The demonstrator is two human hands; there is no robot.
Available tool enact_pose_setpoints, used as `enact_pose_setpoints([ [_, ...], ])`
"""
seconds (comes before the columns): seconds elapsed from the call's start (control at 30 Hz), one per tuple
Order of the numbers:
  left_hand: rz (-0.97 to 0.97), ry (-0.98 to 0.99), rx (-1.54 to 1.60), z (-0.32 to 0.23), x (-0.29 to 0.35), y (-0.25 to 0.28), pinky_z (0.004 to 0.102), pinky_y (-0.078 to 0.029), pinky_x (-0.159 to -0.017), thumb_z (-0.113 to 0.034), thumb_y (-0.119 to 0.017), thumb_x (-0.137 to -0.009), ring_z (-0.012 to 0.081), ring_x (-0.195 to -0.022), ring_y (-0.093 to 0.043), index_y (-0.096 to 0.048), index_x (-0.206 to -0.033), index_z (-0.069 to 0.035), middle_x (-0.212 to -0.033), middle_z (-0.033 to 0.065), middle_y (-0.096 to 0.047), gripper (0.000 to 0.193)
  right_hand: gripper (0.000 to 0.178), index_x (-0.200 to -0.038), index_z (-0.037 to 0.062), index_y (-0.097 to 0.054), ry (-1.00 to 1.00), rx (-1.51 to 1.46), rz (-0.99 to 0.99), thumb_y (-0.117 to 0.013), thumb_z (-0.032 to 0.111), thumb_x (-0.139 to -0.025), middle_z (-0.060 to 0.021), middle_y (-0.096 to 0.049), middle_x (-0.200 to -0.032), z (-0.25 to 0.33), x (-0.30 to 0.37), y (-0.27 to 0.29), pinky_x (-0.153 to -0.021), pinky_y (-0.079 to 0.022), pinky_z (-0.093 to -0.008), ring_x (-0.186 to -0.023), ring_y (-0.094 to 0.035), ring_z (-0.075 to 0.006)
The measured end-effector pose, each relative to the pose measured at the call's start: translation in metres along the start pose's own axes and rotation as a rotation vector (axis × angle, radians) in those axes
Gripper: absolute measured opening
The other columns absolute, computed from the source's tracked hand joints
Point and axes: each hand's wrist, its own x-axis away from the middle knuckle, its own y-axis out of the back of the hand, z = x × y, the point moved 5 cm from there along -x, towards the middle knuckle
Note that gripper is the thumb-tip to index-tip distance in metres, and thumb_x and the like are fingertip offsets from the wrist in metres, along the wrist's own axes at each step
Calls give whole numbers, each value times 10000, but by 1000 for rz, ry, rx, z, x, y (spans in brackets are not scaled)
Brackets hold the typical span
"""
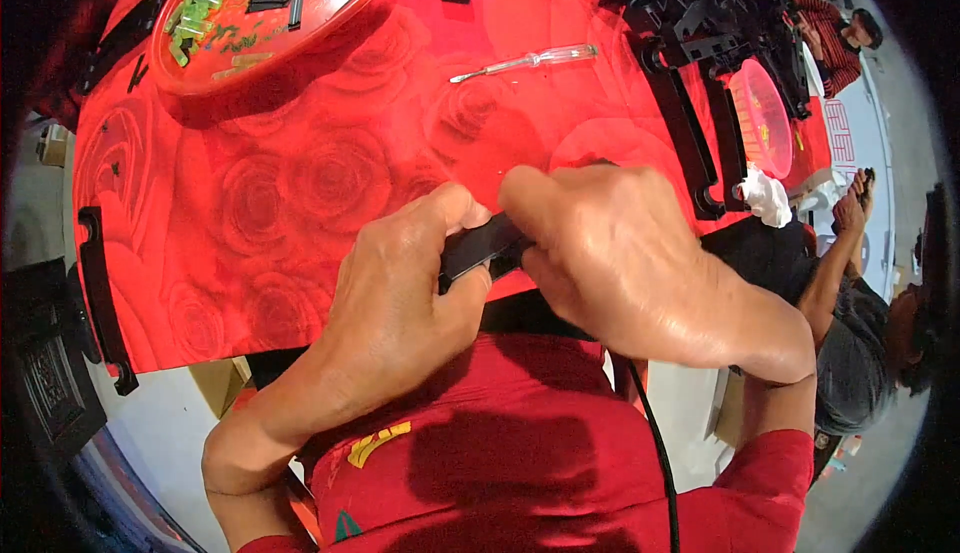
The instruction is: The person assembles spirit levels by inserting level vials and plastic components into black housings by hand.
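Observation:
Both of my hands meet over the near edge of the red table, in front of my red shirt. A black plastic piece (474, 250) with a flat, straight-edged end is held between them. My left hand (395, 278) pinches its left end between thumb and fingers. My right hand (625, 258) is closed around the other end, with its back turned up, so most of that end is hidden. Beyond the hands lies a screwdriver (540, 58) with a clear handle, its tip pointing left.
A round red tray (235, 83) at far left holds green and yellow translucent pieces and black parts. Long black plastic parts (685, 123) pile up at right, near a pink basket (765, 118) and crumpled white tissue (765, 198). Another black bar (100, 293) lies at the left edge. Other people sit at right.

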Motion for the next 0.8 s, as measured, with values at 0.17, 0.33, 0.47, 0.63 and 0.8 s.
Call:
enact_pose_setpoints([
  [0.17, -7, 10, -40, -4, -1, 2, 493, -530, -711, -36, -663, -812, 455, -842, -688, -604, -1051, 3, -864, 243, -670, 250, 196, -882, 42, -538, 3, -48, -5, -705, 43, -778, -187, -603, -672, -4, -1, -2, -569, -488, -523, -662, -651, -425],
  [0.33, -15, -36, -14, -3, -2, 0, 496, -524, -708, -38, -656, -815, 459, -822, -676, -597, -1052, 0, -840, 239, -654, 247, 211, -878, 44, -530, -11, -32, -17, -711, 37, -770, -177, -603, -663, -5, -2, -3, -551, -475, -514, -652, -648, -423],
  [0.47, -22, -7, -34, -3, -2, 1, 502, -519, -704, -34, -652, -816, 457, -822, -675, -596, -1051, 0, -836, 240, -650, 245, 236, -888, 51, -522, -44, -48, -9, -720, 33, -760, -169, -601, -658, -11, -2, -5, -546, -467, -515, -646, -646, -419],
  [0.63, -4, -15, -108, -8, -2, 3, 500, -515, -690, -34, -648, -817, 456, -803, -674, -597, -1039, 2, -832, 240, -650, 231, 245, -881, 47, -522, -39, 10, -26, -730, 39, -752, -171, -609, -665, 0, 1, -4, -551, -472, -516, -647, -647, -422],
  [0.8, 6, 11, -38, -9, -3, 5, 495, -513, -686, -34, -656, -813, 450, -797, -679, -606, -1030, 10, -822, 247, -650, 227, 247, -913, 31, -538, -42, 9, -30, -736, 6, -768, -151, -633, -675, -12, 3, -1, -547, -491, -455, -643, -677, -367],
])
